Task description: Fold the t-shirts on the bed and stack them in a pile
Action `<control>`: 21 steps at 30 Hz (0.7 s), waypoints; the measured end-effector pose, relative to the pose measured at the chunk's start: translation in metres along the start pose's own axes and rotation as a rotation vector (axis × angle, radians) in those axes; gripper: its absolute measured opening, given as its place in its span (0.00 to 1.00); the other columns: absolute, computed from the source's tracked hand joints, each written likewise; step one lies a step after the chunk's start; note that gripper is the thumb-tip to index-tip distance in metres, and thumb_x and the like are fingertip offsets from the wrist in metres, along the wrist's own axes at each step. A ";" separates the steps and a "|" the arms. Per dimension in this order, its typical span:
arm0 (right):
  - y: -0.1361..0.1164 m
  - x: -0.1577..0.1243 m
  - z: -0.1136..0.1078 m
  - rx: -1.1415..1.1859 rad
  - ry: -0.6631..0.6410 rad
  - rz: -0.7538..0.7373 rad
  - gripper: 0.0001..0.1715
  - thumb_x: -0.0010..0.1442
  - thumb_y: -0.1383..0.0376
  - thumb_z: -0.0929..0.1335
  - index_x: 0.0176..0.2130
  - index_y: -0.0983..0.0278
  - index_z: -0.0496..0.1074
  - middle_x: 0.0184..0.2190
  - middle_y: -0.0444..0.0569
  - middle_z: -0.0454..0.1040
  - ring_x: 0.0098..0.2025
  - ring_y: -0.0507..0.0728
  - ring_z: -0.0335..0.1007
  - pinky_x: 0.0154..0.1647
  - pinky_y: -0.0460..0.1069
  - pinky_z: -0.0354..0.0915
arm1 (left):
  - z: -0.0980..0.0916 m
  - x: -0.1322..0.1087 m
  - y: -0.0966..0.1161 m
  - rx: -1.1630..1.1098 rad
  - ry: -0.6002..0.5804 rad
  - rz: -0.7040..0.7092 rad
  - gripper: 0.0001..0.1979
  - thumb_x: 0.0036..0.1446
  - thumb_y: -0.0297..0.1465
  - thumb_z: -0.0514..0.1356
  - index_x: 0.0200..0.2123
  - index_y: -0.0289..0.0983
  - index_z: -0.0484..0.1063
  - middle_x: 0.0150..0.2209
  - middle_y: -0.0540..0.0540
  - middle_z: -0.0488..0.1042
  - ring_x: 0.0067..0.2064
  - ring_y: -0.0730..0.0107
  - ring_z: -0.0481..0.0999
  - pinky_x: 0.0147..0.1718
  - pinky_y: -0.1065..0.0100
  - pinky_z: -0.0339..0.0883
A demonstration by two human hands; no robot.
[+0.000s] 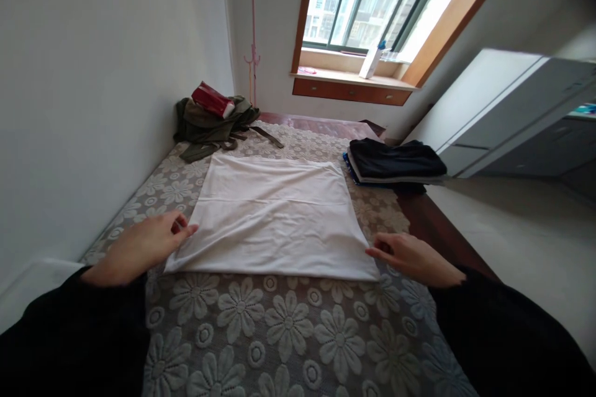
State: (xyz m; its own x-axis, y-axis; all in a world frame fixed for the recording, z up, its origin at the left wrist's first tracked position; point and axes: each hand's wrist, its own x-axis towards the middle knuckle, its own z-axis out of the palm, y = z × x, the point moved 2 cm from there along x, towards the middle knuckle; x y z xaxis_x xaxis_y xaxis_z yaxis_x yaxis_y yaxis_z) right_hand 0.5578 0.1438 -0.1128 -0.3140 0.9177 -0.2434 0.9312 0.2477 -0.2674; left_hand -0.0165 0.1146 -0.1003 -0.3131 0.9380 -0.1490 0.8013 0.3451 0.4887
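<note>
A soft white cloth [279, 223], perhaps a garment, lies spread flat in a rough square with a crease across it and small wrinkles. At its left edge is my left hand [149, 242], fingers loosely curled and the thumb stretched out over the border of the fabric. My right hand [412, 254] is at the opposite edge, low on the right side, its fingertips at the border and apart from a full grip. Neither hand lifts the fabric. Beneath it is a grey bedspread [288, 329] with raised pale flowers.
A stack of folded dark clothes [395, 161] sits at the bed's right edge. Far left, a green backpack [209, 124] carries a red packet [212, 99] against the wall. Behind are a pink coat stand [254, 25] and a window sill [344, 77]; a white cabinet [484, 105] stands right.
</note>
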 end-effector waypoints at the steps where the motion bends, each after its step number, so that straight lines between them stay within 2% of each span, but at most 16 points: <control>1: 0.005 -0.015 0.010 0.053 -0.018 0.016 0.27 0.70 0.42 0.65 0.32 0.58 0.74 0.30 0.49 0.80 0.32 0.61 0.75 0.33 0.53 0.60 | 0.003 -0.017 -0.010 0.097 -0.048 -0.016 0.19 0.47 0.56 0.66 0.27 0.48 0.77 0.28 0.43 0.81 0.35 0.42 0.80 0.35 0.55 0.69; 4: 0.015 -0.042 0.037 0.204 -0.039 0.035 0.29 0.68 0.38 0.66 0.35 0.58 0.77 0.29 0.48 0.79 0.31 0.60 0.73 0.33 0.52 0.61 | 0.009 -0.053 -0.032 0.171 -0.160 -0.004 0.25 0.50 0.61 0.58 0.33 0.47 0.76 0.34 0.44 0.83 0.39 0.43 0.82 0.38 0.54 0.70; 7: 0.013 -0.050 0.052 0.330 0.005 0.044 0.32 0.66 0.35 0.67 0.36 0.60 0.77 0.26 0.47 0.75 0.30 0.58 0.69 0.32 0.51 0.59 | 0.014 -0.068 -0.038 0.101 -0.203 0.022 0.32 0.49 0.65 0.55 0.38 0.45 0.75 0.37 0.43 0.83 0.41 0.45 0.83 0.42 0.54 0.71; 13: -0.001 -0.048 0.054 0.471 0.099 0.100 0.37 0.61 0.31 0.69 0.37 0.62 0.77 0.24 0.44 0.70 0.28 0.56 0.63 0.30 0.51 0.55 | 0.019 -0.069 -0.048 0.048 -0.200 -0.014 0.40 0.42 0.68 0.57 0.44 0.42 0.75 0.36 0.44 0.81 0.38 0.49 0.81 0.40 0.56 0.70; 17: -0.004 -0.044 0.051 0.496 0.139 0.111 0.38 0.56 0.31 0.73 0.36 0.62 0.75 0.23 0.42 0.69 0.26 0.54 0.61 0.29 0.50 0.54 | 0.020 -0.067 -0.056 0.007 -0.094 0.055 0.39 0.45 0.66 0.58 0.49 0.44 0.74 0.39 0.46 0.81 0.39 0.53 0.80 0.40 0.58 0.69; 21: -0.003 -0.044 0.052 0.724 0.034 0.181 0.39 0.51 0.30 0.75 0.35 0.61 0.70 0.20 0.39 0.66 0.22 0.51 0.58 0.22 0.47 0.50 | 0.023 -0.066 -0.058 0.059 -0.196 0.060 0.36 0.48 0.68 0.55 0.43 0.45 0.77 0.36 0.47 0.82 0.38 0.51 0.80 0.39 0.59 0.68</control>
State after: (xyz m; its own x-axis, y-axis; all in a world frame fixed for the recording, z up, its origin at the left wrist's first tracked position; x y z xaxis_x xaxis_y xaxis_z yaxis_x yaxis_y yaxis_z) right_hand 0.5591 0.0862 -0.1493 -0.1504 0.9365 -0.3168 0.6090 -0.1646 -0.7759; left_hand -0.0311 0.0336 -0.1388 -0.1637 0.9435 -0.2880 0.8459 0.2844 0.4511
